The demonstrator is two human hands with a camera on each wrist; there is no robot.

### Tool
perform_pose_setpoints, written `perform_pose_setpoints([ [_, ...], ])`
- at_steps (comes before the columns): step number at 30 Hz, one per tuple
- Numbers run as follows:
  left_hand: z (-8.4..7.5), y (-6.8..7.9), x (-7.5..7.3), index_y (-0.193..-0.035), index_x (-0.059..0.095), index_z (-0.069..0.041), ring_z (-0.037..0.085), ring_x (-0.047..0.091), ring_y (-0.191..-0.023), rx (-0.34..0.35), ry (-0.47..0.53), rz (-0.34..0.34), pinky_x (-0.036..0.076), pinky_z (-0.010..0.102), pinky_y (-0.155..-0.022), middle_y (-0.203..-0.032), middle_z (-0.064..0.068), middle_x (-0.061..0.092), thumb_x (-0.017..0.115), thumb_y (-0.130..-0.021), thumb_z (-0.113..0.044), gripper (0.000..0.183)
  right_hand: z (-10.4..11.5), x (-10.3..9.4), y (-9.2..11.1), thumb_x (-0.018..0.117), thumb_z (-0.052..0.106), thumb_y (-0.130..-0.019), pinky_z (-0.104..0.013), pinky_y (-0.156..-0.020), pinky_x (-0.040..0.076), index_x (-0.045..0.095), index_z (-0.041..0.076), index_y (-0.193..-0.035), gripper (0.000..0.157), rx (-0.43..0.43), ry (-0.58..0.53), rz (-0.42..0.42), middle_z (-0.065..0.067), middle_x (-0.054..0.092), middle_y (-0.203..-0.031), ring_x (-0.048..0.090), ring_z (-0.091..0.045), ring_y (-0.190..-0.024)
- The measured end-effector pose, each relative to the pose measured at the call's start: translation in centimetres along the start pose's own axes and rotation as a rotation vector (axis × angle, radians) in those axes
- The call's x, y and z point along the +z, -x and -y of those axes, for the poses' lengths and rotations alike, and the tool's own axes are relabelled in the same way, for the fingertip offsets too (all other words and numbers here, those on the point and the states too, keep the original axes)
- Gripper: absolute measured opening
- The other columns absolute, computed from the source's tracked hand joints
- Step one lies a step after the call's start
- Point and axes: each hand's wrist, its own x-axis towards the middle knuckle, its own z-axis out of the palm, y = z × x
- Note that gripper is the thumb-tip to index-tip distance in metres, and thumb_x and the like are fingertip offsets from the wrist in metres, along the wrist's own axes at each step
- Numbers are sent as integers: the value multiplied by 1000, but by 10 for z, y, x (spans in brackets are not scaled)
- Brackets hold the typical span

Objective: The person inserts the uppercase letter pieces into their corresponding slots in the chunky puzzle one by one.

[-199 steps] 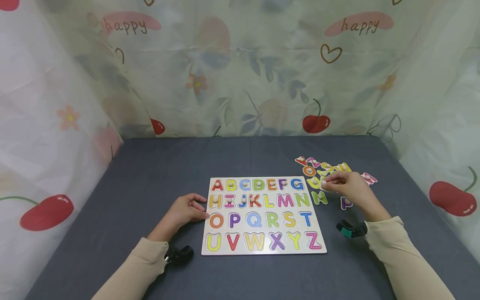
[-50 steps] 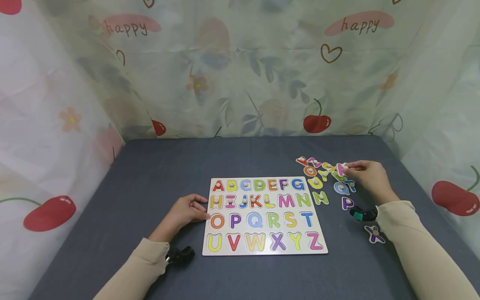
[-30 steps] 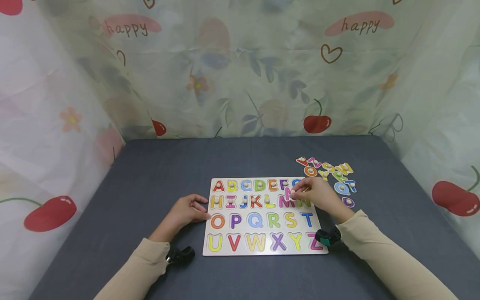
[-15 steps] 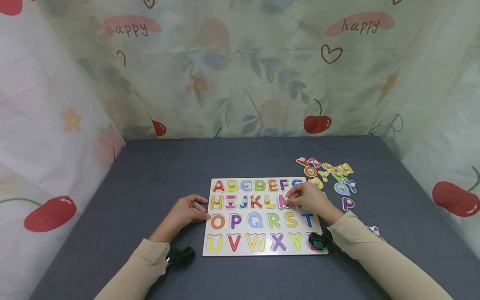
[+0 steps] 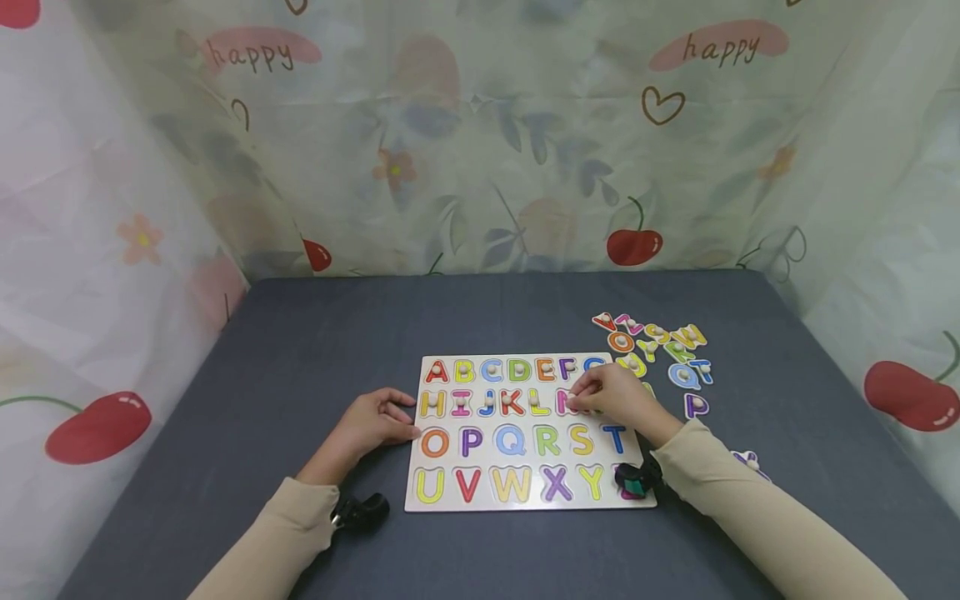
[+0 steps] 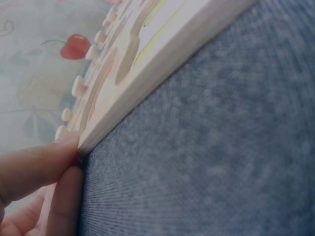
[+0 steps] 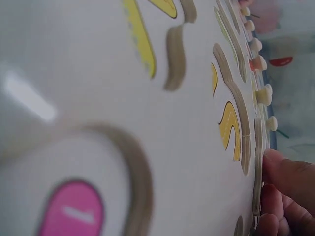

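In the head view a white alphabet puzzle board (image 5: 487, 458) lies on the dark cloth. My left hand (image 5: 372, 419) holds its left edge, thumb (image 6: 42, 169) at the rim in the left wrist view. My right hand (image 5: 618, 398) pinches the pink letter M piece (image 5: 562, 403) over the M place in the second row; its fingers hide most of the piece and the N place. In the right wrist view the thumb (image 7: 293, 177) and fingertips are low against the board. Knobbed letters A to L fill the places before M; the lower two rows show bare recesses.
Right of the board lie loose letters, among them the orange O (image 5: 620, 342), blue Q (image 5: 683, 376), purple P (image 5: 696, 406) and yellow U (image 5: 633, 364). A purple X (image 5: 750, 462) is partly behind the right sleeve. A patterned curtain (image 5: 480, 167) surrounds the table.
The right hand has carried the pink M from the loose letters left to the board and lowered it at the M place. Earlier, the L was placed. The left hand has stayed put.
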Motion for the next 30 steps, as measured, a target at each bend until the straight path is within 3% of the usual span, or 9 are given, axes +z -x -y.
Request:
perform_pose_setpoints([
  [16,-2,0,1,-116,60,-1,15,62,-68,-34,-22,-18,52,27,-63,-81,10,63,83,-71,-3,50,4,1,-2,79,22,-81,-27,-59,42,66,9,-83,18,13,9,16,-3,60,-73,54,-15,-64],
  [22,0,0,1,-115,60,0,15,63,-67,-18,-15,-13,52,27,-63,-79,9,63,83,-71,-2,50,4,1,-1,81,23,-78,-28,-59,40,64,9,-92,26,14,1,12,-3,60,-75,53,-16,-66],
  [30,-1,0,0,-116,60,0,15,63,-67,-16,-15,-15,52,27,-63,-80,10,63,84,-71,-3,50,-4,-29,3,76,28,-84,-29,-64,43,65,5,-106,33,2,-84,-85,-6,62,-89,54,-20,-79],
])
